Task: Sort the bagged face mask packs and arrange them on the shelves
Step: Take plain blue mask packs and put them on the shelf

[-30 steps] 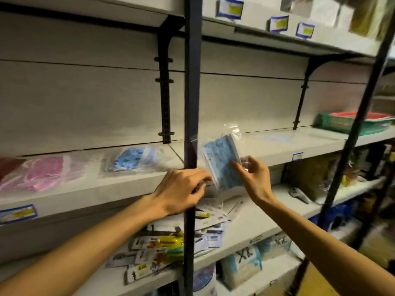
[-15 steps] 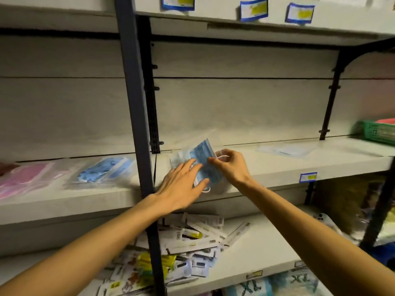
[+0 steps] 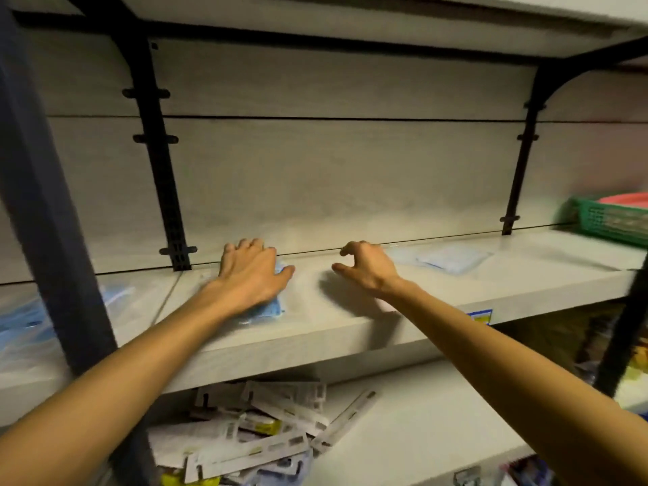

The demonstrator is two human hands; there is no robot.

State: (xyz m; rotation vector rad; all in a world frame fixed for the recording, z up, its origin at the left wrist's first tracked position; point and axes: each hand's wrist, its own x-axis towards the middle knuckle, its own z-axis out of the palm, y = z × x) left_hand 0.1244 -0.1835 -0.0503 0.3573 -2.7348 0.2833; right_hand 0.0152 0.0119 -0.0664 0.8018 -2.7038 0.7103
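The big shelf [image 3: 350,331] holds a blue mask pack [image 3: 271,308] near its left side. The left hand [image 3: 249,275] lies flat and open on top of the pack. The right hand [image 3: 368,268], just to the right, is loosely curled and holds nothing.
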